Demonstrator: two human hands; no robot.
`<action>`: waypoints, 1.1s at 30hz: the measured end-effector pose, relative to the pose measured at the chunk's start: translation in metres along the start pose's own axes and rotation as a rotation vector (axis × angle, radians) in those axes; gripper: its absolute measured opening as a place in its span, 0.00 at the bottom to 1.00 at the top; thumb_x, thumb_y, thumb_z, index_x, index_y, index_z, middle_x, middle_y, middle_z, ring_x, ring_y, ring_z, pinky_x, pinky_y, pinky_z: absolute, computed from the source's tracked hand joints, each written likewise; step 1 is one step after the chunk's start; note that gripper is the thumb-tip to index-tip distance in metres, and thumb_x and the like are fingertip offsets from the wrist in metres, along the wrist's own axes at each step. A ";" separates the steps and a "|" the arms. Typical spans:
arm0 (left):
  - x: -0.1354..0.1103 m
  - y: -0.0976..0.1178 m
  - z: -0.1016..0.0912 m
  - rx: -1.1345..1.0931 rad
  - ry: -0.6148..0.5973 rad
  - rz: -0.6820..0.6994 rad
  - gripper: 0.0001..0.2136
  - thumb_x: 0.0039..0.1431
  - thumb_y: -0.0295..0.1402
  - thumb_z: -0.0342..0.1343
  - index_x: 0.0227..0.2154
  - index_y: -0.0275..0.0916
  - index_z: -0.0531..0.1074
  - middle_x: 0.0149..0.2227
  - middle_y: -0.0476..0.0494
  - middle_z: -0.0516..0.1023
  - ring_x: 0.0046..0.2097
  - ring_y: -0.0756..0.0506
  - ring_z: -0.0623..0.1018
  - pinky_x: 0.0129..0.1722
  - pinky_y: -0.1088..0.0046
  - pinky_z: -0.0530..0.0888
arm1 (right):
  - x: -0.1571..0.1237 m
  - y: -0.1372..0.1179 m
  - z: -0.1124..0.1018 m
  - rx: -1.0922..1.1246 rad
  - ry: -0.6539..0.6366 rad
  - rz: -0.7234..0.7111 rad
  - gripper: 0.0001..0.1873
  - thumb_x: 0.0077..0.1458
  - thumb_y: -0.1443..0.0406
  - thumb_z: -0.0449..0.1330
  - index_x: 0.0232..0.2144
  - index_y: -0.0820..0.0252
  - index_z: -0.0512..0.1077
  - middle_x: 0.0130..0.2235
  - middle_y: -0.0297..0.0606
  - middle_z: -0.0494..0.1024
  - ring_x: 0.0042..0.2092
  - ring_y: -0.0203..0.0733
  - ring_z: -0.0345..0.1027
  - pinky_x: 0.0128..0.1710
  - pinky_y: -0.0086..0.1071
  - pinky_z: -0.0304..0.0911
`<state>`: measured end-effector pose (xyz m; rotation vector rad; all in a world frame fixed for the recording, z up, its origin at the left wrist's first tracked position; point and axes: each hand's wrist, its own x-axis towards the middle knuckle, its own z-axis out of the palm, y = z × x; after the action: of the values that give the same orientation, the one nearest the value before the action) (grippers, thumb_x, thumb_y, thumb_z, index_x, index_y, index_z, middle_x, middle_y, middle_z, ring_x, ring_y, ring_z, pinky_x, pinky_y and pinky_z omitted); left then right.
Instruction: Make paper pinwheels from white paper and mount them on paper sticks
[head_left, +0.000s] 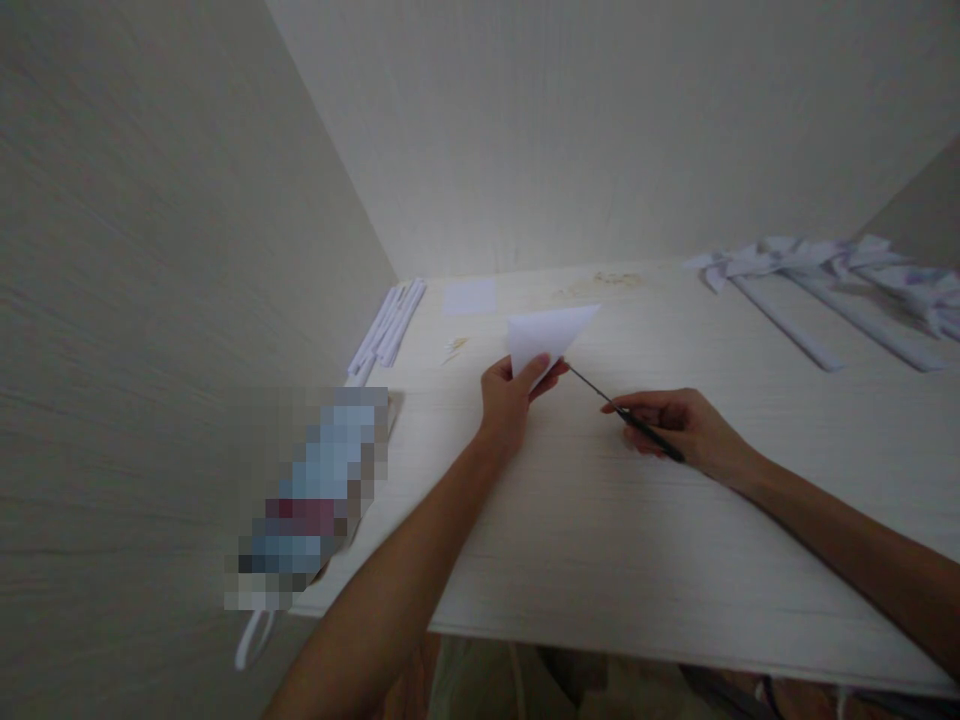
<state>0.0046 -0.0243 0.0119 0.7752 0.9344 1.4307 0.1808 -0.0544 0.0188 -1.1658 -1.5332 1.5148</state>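
My left hand (521, 395) pinches a folded white paper triangle (546, 333) by its lower edge, thumb on top, above the white tabletop (517, 540). Black-handled scissors (649, 432) are gripped in my right hand (675, 425). Their thin blades point up and left, with the tip close to the paper's lower right edge beside my left fingers. Whether the blades touch the paper I cannot tell.
White paper tubes (390, 325) lie at the back left, beside a flat white sheet (470, 296). A blurred, pixelated object (322, 490) occupies the left edge. Folded paper pieces (817, 258) and two longer tubes (787, 322) lie at the back right. Walls (600, 130) enclose the back and left.
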 end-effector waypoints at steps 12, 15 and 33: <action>0.001 0.001 -0.001 -0.004 -0.017 0.007 0.08 0.39 0.31 0.59 0.24 0.31 0.71 0.26 0.43 0.76 0.29 0.48 0.76 0.36 0.70 0.71 | 0.000 0.001 0.000 0.021 0.003 0.011 0.18 0.32 0.62 0.64 0.31 0.64 0.73 0.13 0.27 0.62 0.16 0.28 0.52 0.14 0.25 0.45; 0.001 0.001 -0.002 -0.006 -0.025 0.017 0.08 0.39 0.31 0.59 0.24 0.32 0.72 0.26 0.43 0.76 0.29 0.49 0.76 0.36 0.71 0.71 | 0.000 0.002 0.000 0.036 0.011 0.023 0.17 0.33 0.64 0.64 0.31 0.63 0.73 0.13 0.26 0.62 0.16 0.27 0.52 0.14 0.24 0.46; 0.002 0.001 -0.001 -0.014 -0.017 0.016 0.07 0.39 0.29 0.59 0.24 0.31 0.71 0.25 0.44 0.76 0.28 0.49 0.76 0.37 0.69 0.71 | 0.001 0.005 -0.002 -0.044 -0.021 0.049 0.17 0.37 0.62 0.61 0.33 0.65 0.70 0.14 0.25 0.59 0.16 0.25 0.48 0.14 0.24 0.41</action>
<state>0.0028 -0.0224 0.0122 0.7852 0.9058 1.4414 0.1829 -0.0529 0.0139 -1.2245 -1.5701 1.5372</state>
